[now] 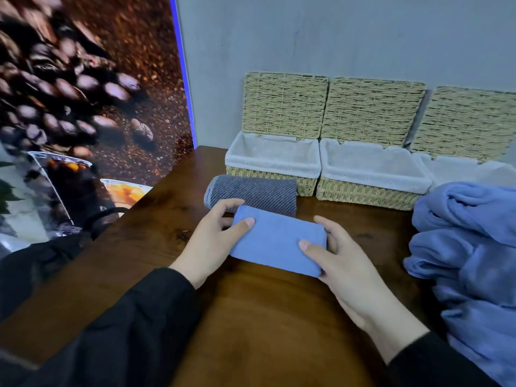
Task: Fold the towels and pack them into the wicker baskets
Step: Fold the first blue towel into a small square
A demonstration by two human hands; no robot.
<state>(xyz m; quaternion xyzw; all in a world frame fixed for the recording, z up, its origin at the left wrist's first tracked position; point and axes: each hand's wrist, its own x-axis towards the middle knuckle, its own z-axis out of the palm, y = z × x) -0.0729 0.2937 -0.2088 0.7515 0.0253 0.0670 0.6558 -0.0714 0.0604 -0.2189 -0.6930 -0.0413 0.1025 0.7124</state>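
A folded light-blue towel (276, 243) lies on the brown wooden table (251, 317). My left hand (215, 241) grips its left end, thumb on top and fingers curled round the far side. My right hand (335, 258) grips its right end the same way. Just behind it lies a folded dark grey ribbed towel (257, 192). Three wicker baskets with white liners and raised lids stand along the wall: left (272, 174), middle (371, 185) and right (452, 169). All three look empty, and the right one is partly hidden.
A pile of unfolded blue towels (469, 252) fills the table's right side. A coffee-bean poster panel (83, 93) stands at the left beyond the table edge. A grey wall (335, 37) rises behind the baskets.
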